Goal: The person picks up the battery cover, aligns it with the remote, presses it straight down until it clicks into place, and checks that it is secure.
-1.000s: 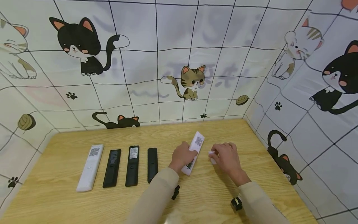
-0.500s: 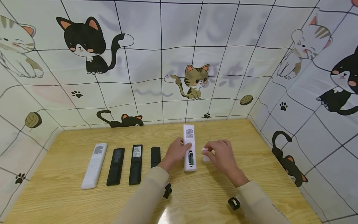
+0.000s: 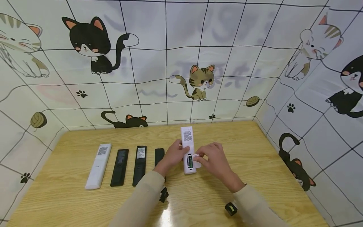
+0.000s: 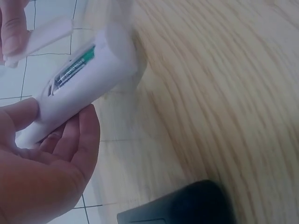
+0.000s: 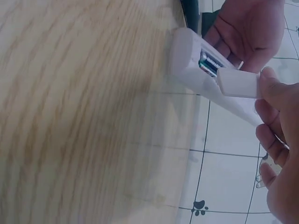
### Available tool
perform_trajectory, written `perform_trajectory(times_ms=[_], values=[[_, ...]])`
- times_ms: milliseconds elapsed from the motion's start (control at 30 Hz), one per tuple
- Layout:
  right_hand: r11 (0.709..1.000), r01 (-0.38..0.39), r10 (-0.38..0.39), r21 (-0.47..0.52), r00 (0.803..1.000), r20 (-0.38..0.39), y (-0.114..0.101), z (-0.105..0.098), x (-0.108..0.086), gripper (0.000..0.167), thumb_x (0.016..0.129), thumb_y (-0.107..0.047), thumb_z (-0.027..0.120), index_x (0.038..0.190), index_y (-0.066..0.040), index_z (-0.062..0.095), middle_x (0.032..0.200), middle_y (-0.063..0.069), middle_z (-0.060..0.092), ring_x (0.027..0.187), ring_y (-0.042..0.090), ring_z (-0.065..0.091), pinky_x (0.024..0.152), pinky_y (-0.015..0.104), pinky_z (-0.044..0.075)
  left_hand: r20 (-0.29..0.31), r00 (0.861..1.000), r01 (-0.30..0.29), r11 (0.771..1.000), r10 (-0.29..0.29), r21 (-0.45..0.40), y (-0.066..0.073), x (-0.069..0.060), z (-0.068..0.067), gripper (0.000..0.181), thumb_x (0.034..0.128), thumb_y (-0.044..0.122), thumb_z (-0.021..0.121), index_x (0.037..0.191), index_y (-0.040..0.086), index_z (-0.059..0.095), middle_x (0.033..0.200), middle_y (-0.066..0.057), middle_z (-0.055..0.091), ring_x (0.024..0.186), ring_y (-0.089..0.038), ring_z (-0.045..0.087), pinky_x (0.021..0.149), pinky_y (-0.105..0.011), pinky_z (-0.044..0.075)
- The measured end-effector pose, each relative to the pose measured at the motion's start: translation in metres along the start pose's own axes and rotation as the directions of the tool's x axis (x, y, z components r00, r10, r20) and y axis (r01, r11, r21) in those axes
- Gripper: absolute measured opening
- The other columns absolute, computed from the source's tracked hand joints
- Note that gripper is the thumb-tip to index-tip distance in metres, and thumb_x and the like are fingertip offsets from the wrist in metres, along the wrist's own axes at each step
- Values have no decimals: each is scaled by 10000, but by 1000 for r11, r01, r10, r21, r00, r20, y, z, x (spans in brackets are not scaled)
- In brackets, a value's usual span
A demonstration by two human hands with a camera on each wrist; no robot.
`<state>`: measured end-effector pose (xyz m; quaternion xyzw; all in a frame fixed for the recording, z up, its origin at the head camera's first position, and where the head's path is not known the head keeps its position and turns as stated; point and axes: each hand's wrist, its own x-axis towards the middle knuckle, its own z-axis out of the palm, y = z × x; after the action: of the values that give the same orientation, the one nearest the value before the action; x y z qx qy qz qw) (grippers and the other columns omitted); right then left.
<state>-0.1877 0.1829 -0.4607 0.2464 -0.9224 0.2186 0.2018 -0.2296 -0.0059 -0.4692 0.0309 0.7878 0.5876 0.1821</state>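
A white remote control [image 3: 187,136] stands back-up in my left hand [image 3: 173,154], whose thumb and fingers grip its sides. Its battery bay lies uncovered, and a green battery [image 4: 74,70] shows inside. Between thumb and fingertips my right hand [image 3: 214,160] pinches a small white battery cover [image 5: 239,83]. In the head view the cover is right beside the bay; the right wrist view has it overlapping the remote's edge. Whether cover and remote touch, I cannot tell.
On the wooden table [image 3: 227,135] to the left lie a white remote [image 3: 98,167], a black remote [image 3: 119,167], another black remote [image 3: 139,166] and a smaller black one [image 3: 159,155] partly behind the left arm. A cat-print sheet [image 3: 158,63] stands behind the table.
The white remote has turned from slanted to nearly upright in the head view and shifted left. My right hand has brought the battery cover leftward, close to the battery bay.
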Motion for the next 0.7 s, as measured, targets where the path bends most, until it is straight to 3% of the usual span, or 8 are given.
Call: perform_trajectory(times_ms=[700], values=[[999, 47, -47, 25, 999, 5, -13, 28, 1, 188, 777, -326, 784, 813, -232, 626, 723, -139, 620, 782, 88, 562, 954, 424, 383, 19, 997, -74, 997, 74, 13, -5, -4, -4, 348, 1015, 279, 523, 1307, 97, 472, 988, -116, 648, 816, -163, 600, 765, -379, 526]])
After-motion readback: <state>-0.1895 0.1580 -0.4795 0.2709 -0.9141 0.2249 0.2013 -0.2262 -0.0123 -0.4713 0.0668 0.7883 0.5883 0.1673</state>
